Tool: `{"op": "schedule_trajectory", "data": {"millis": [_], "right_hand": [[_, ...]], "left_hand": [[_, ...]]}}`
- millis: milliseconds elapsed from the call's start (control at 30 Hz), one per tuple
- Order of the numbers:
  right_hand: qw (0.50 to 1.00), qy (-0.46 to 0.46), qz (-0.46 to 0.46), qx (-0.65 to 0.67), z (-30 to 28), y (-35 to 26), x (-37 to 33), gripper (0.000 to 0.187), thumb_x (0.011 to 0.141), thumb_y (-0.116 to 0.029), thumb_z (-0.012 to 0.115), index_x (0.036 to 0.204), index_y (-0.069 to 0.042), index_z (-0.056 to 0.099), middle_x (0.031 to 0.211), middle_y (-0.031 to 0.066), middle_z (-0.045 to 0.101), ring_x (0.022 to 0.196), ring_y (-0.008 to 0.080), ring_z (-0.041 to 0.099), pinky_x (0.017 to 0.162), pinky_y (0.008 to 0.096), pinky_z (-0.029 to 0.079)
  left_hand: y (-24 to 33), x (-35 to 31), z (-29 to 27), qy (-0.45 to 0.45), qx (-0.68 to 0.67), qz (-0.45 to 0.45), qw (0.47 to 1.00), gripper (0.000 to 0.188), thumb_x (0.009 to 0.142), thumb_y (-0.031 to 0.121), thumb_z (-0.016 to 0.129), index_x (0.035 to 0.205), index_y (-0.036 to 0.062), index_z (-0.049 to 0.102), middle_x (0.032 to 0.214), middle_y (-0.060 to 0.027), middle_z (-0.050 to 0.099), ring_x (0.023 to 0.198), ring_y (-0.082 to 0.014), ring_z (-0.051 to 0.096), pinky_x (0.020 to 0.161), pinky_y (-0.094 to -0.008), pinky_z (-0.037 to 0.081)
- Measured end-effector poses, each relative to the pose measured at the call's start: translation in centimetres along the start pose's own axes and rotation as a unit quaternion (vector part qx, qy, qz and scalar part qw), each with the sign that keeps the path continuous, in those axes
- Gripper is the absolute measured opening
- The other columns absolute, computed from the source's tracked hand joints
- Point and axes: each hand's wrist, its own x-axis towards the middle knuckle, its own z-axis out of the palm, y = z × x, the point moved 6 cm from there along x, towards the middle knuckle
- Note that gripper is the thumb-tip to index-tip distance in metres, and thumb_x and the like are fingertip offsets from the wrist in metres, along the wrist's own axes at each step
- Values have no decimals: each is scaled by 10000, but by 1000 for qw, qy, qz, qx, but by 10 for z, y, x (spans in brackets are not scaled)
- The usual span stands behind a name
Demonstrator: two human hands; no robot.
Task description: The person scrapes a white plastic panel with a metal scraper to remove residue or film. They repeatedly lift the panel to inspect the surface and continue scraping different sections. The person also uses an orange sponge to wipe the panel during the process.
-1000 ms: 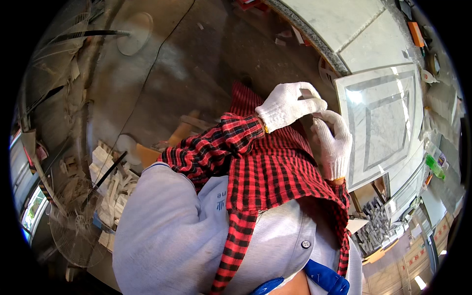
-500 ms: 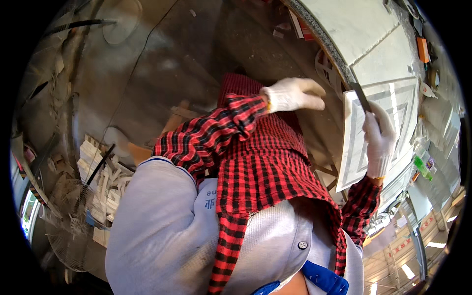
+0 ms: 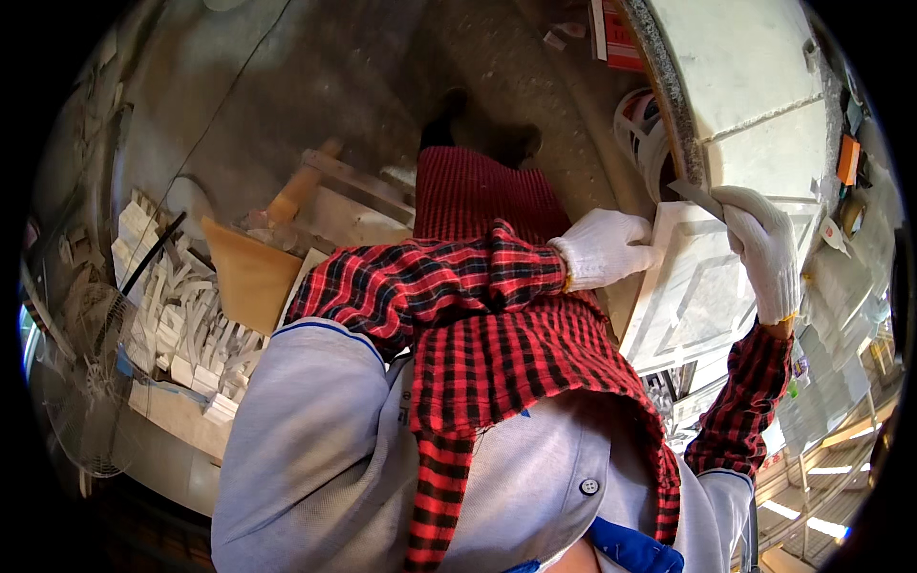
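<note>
My left hand (image 3: 609,250), in a white knit glove, is closed at the near left edge of a white panel (image 3: 642,329) with grey inlaid bands. Its fingertips are partly hidden against that edge. Over the panel's far side is my right hand (image 3: 761,239), also gloved, with its fingers wrapped round a flat grey scraper blade (image 3: 696,199). The blade juts out to the left, near the corner of the white-topped workbench (image 3: 755,67). The part of it inside my palm is hidden.
White buckets (image 3: 640,124) and a red box (image 3: 623,38) stand beneath the bench's rim. Offcuts (image 3: 191,315) are piled at left, beside a tan board (image 3: 250,272) and a wire-caged fan (image 3: 95,382). An orange item (image 3: 847,159) lies at far right.
My left hand, open in the air before, has moved right and closed at the panel's edge. The blade in my right hand has tilted flatter. The view has shifted.
</note>
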Motion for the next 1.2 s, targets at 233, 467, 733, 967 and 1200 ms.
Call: {"op": "schedule_trajectory", "data": {"millis": [233,467,733,967,1200], "right_hand": [[995,-51,48,75,23,-2,3,290,866,-94,560,1055,62,716,655,39,546,565,62,435,513,236,342],[997,-52,2,59,22,-15,5,280,875,-82,558,1049,67,718,639,16,519,538,46,391,494,232,304],[997,-17,77,28,14,4,6,299,886,-123,545,1044,56,726,607,1,487,532,43,385,490,232,287],[996,-67,-21,46,38,-17,8,262,896,-110,572,1044,43,725,681,15,552,554,45,417,491,230,307],[977,42,-196,-73,39,-46,-36,202,905,-25,636,1083,-6,729,828,95,681,727,147,647,598,257,481]], "left_hand": [[-20,13,17,-48,-159,4,986,399,954,218,661,1279,-14,641,1145,-108,717,989,-160,679,906,-285,529],[-14,5,2,-102,-311,-26,945,431,961,155,637,1357,-6,585,1176,-93,692,1088,-168,639,983,-294,502],[-27,16,-37,51,-404,-34,913,498,1031,260,530,1411,-57,479,1285,-175,632,1091,-241,681,947,-334,544],[-18,11,-38,61,-363,14,930,678,1017,552,485,1328,-49,528,1177,-208,660,1017,-293,692,917,-370,555],[-11,-20,-44,104,-376,-37,920,503,993,437,620,1148,-42,632,1007,-170,692,850,-219,722,779,-334,616]]}}
